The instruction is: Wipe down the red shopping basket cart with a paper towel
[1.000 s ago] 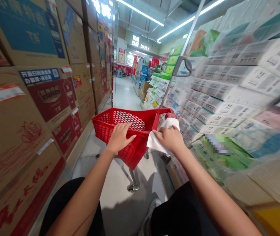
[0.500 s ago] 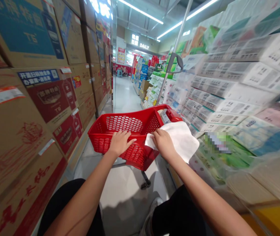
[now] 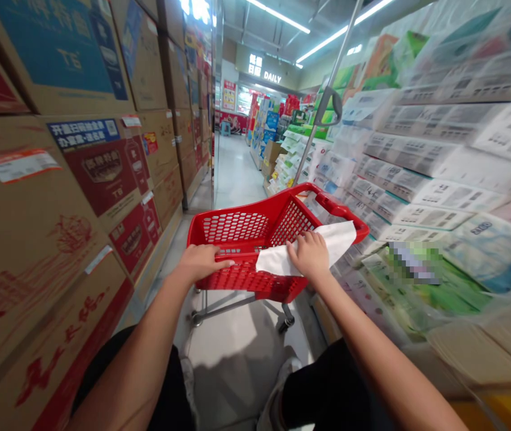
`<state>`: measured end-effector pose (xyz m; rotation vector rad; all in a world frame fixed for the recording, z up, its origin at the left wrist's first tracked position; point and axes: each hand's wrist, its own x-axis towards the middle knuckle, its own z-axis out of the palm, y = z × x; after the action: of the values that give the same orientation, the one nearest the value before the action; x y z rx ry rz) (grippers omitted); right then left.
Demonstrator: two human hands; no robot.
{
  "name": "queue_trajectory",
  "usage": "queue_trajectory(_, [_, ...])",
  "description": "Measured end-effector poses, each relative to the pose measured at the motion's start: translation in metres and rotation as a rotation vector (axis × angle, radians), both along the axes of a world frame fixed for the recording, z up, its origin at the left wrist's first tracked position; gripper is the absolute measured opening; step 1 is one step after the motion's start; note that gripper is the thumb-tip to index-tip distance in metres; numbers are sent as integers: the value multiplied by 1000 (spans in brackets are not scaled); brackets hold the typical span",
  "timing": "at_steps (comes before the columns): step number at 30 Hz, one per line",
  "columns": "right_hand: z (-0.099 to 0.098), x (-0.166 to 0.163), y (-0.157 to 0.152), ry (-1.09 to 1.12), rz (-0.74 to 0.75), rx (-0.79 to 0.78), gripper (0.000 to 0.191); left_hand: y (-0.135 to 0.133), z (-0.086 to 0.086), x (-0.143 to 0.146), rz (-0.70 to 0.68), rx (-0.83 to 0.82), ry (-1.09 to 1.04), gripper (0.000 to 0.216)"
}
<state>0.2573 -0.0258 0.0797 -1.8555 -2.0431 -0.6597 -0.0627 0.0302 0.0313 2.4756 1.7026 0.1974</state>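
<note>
Before me stands a small red plastic shopping cart (image 3: 240, 225) with holed walls, turned sideways; its basket looks bare inside. My left hand (image 3: 198, 262) grips the near rim close to the left corner, fingers over the edge and thumb along the outer wall. A white cloth (image 3: 276, 258) lies across the near rim toward the handle end. My right hand (image 3: 312, 256) is closed on this cloth, pressing it against the rim, with its fingertips on the inner side. Part of the cloth hangs over the outer wall.
Stacked cartons (image 3: 26, 239) line the left side. Wrapped tissue packs (image 3: 421, 167) are piled on the right, beside a slanting metal pole with a grey handle (image 3: 328, 108). A caster (image 3: 285, 323) shows under the cart. A pale floor aisle (image 3: 235, 161) runs ahead.
My left hand has moved left along the rim. The right hand has shifted the cloth, which now lies flatter along the rim. The cart appears slightly further right in view.
</note>
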Motion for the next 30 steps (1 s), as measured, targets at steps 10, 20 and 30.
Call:
queue_trajectory(10, [-9, -29, 5, -19, 425, -285, 33, -8, 1, 15, -12, 18, -5, 74])
queue_trajectory(20, [2, -42, 17, -92, 87, -293, 55, -2, -1, 9, -4, 69, -38, 47])
queue_trajectory(30, [-26, -95, 27, -106, 336, -321, 51, 3, -8, 9, -111, 15, -88, 22])
